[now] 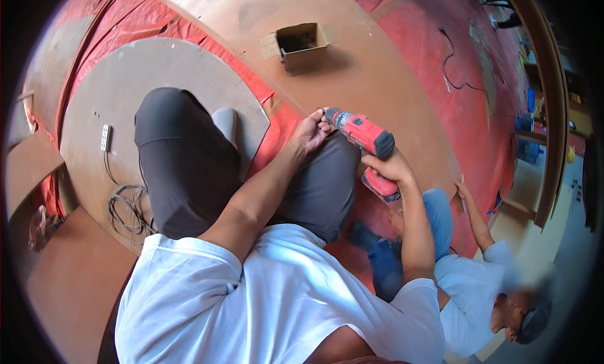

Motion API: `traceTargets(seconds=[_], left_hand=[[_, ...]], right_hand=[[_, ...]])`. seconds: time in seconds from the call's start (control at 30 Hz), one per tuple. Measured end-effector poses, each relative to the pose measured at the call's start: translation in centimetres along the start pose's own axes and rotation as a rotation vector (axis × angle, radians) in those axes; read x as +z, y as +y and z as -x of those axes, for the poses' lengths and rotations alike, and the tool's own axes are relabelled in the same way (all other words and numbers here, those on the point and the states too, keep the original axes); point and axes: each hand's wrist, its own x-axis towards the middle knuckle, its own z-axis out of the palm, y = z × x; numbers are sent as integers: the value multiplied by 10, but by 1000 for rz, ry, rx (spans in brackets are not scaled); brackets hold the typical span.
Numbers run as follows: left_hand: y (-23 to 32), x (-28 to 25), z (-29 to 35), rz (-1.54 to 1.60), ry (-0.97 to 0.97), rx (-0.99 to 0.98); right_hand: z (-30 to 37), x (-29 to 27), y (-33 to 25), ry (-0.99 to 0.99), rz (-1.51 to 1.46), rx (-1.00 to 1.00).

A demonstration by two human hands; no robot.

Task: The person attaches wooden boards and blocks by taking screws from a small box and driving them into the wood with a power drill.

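Note:
A red and black cordless drill points up and to the left, its chuck reaching my left hand. My right hand is wrapped round the drill's grip, above the battery at its base. The fingers of my left hand are closed in a pinch at the drill's tip; whatever small thing they hold is too tiny to make out. Both hands are over my bent knee, at the edge of a large brown curved board. Beyond them on that board stands an opened cardboard box with dark contents.
A white power strip and its coiled cable lie on the left board. Red sheeting covers the floor. A co-worker in a white shirt crouches at the right, one hand on the board's edge. Steel beams rise at far right.

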Motion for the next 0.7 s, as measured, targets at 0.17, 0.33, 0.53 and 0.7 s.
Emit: traceTargets(seconds=[0.17,0.33,0.53,0.7], left_hand=[[0,-30,-12,-81,3,86],[-3,-44,-28,-56,39,170],[-3,-49,-36,-49,57,247],[1,-45,-35,-18,104,259]], right_hand=[[-35,-5,-14,-156,-24,90],[-49,-4,-17,-183,-33,102],[-61,-1,-23,-191,-12,105],[-68,3,-30,-153,99,115]])
